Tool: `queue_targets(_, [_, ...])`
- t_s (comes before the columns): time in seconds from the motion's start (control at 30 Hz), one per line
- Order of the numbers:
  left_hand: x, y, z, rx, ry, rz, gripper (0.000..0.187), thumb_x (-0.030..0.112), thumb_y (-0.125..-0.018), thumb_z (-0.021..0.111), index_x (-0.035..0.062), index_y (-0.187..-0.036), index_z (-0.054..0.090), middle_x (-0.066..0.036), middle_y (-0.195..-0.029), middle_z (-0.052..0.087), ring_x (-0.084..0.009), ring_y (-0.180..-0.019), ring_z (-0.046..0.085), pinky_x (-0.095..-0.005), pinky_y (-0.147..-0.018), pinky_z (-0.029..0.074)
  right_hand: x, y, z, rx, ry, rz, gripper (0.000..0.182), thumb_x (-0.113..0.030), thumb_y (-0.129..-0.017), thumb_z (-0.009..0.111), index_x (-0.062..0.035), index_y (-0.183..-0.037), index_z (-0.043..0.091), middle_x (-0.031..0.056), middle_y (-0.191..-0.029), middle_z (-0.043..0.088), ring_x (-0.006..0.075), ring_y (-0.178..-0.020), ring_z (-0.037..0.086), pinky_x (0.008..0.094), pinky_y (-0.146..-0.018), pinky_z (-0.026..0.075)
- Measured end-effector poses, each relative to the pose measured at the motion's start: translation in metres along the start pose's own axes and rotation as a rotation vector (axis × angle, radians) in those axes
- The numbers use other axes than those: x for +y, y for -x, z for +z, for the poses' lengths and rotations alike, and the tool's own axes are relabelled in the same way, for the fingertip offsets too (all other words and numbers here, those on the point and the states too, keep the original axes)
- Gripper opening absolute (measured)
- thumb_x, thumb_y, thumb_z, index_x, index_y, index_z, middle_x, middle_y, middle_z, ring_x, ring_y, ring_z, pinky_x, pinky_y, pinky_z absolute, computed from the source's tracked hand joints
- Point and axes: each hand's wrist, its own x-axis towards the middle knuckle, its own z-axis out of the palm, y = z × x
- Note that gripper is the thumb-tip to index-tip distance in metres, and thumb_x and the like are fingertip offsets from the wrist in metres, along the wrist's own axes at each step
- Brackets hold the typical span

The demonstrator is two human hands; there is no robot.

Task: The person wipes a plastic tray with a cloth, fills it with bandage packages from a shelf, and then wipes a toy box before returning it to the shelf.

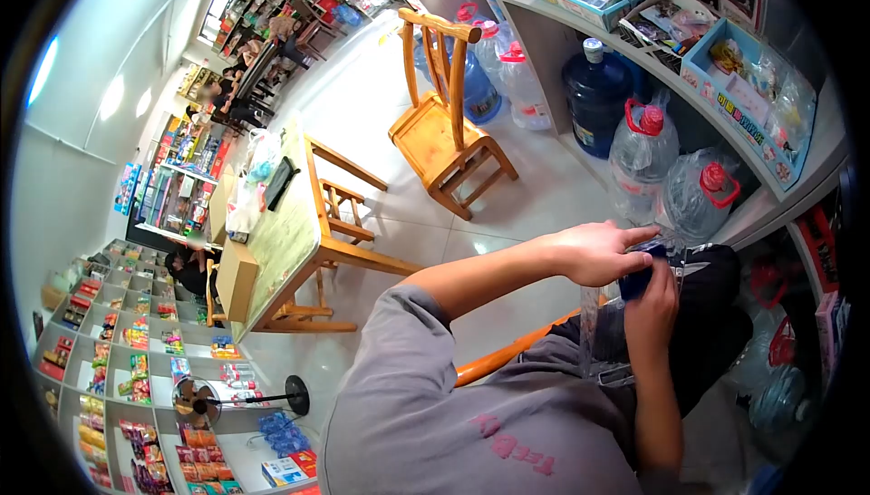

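A small dark blue object, whose kind I cannot make out, is between my two hands above my lap. My right hand grips it from below, fingers wrapped round its edge. From the left, my left hand reaches over it. The left thumb presses on its upper end, the index finger is stretched out, and the other fingers are largely hidden. Clear plastic wrapping hangs beneath the hands, and more shiny plastic shows beside the left fingertips.
A wooden chair stands ahead, with a wooden table to the left. Large water bottles sit under shelving on the right. Blue boxes of small packets top that shelf. Snack shelves and a fan lie left; several people sit far back.
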Motion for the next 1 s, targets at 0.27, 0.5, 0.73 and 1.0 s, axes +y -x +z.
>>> queue_targets(0.27, [-0.015, -0.039, 0.005, 0.003, 0.010, 0.090, 0.069, 0.049, -0.104, 0.040, 0.0038, -0.156, 0.035, -0.031, -0.120, 0.066, -0.0471, -0.116, 0.061, -0.0494, -0.102, 0.046, -0.004, -0.001, 0.028, 0.087, -0.274, -0.100, 0.033, -0.005, -0.090, 0.055, 0.0066, -0.121, 0.059, 0.0296, -0.120, 0.062, 0.0515, -0.118, 0.053, 0.0559, -0.105, 0.041])
queue_targets(0.5, [-0.022, -0.056, 0.006, -0.114, 0.090, 0.125, 0.070, 0.051, -0.106, 0.038, 0.0044, -0.158, 0.033, -0.028, -0.137, 0.059, -0.0438, -0.129, 0.055, -0.0453, -0.110, 0.041, 0.029, 0.009, 0.013, -0.254, -0.405, -0.316, 0.035, 0.009, -0.078, 0.057, 0.0061, -0.111, 0.067, 0.0251, -0.123, 0.067, 0.0466, -0.119, 0.058, 0.0492, -0.103, 0.047])
queue_targets(0.73, [-0.044, -0.069, 0.015, -0.134, 0.264, 0.198, 0.069, 0.048, -0.107, 0.040, 0.0007, -0.157, 0.035, -0.022, -0.158, 0.043, -0.0335, -0.146, 0.042, -0.0376, -0.119, 0.032, 0.060, 0.085, -0.028, -0.830, -0.171, -0.261, 0.029, 0.007, -0.070, 0.062, -0.0043, -0.092, 0.077, 0.0169, -0.112, 0.073, 0.0378, -0.103, 0.062, 0.0419, -0.097, 0.051])
queue_targets(1.0, [-0.019, -0.060, 0.006, -0.127, 0.137, 0.208, 0.071, 0.049, -0.104, 0.045, 0.0051, -0.158, 0.034, -0.030, -0.143, 0.055, -0.0423, -0.134, 0.053, -0.0424, -0.113, 0.039, 0.067, 0.065, -0.064, -0.905, 0.366, -0.129, 0.028, 0.006, -0.080, 0.068, -0.0025, -0.106, 0.071, 0.0134, -0.123, 0.064, 0.0341, -0.110, 0.058, 0.0441, -0.095, 0.052])
